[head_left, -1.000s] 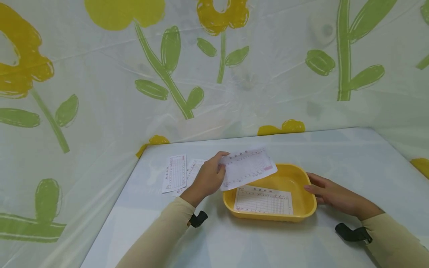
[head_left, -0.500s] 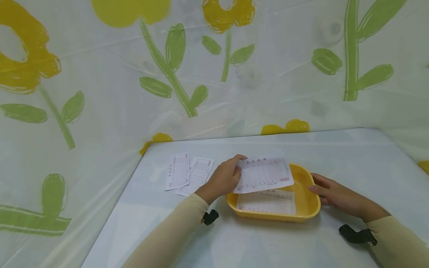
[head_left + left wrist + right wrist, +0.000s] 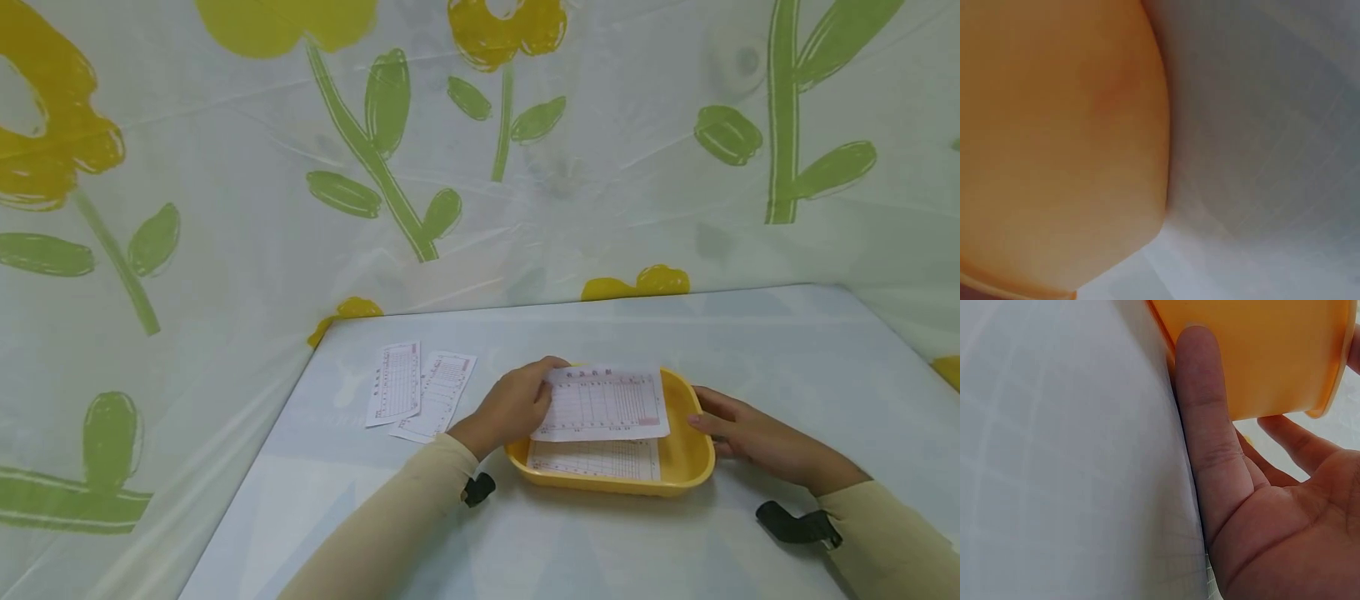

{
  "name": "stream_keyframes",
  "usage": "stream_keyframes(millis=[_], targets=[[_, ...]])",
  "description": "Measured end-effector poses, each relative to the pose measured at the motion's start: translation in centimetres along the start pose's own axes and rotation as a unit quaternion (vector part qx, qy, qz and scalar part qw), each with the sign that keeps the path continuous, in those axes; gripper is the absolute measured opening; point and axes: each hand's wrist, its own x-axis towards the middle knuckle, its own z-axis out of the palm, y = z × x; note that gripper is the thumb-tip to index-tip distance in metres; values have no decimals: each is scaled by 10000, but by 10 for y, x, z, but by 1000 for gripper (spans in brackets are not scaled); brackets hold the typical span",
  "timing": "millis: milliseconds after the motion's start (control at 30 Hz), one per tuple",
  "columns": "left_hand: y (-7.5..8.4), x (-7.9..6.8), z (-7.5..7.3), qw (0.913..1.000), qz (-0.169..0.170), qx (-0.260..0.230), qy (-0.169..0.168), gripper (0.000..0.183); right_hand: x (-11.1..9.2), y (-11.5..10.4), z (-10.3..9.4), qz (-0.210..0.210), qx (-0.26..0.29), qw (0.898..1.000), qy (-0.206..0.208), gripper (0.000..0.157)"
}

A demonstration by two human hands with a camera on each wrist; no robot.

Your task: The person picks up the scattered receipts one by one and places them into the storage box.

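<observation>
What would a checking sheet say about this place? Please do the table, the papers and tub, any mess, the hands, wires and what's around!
Surface: pale table with a faint pattern.
Job's things: yellow tub with a printed paper in it; another paper held above that one; two more papers lie on the table, left of the tub.
Clutter: nothing seen.
Hands: left hand pinches the upper paper; right hand holds the tub's right end.
Cables: nothing seen.
Surroundings: pale cloth behind, with yellow flowers and green leaves; a black gadget at each wrist.
</observation>
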Motion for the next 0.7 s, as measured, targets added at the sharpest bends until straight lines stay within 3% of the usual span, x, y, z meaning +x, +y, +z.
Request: stream_keyframes(millis=[400, 700], targets=[[0, -3, 4, 9969, 389, 673, 80, 38, 0, -2, 0, 7, -13, 10000, 16, 81], [3, -3, 9, 9902, 416, 1325, -148, 38, 0, -2, -1, 130, 35, 9999, -40, 83]])
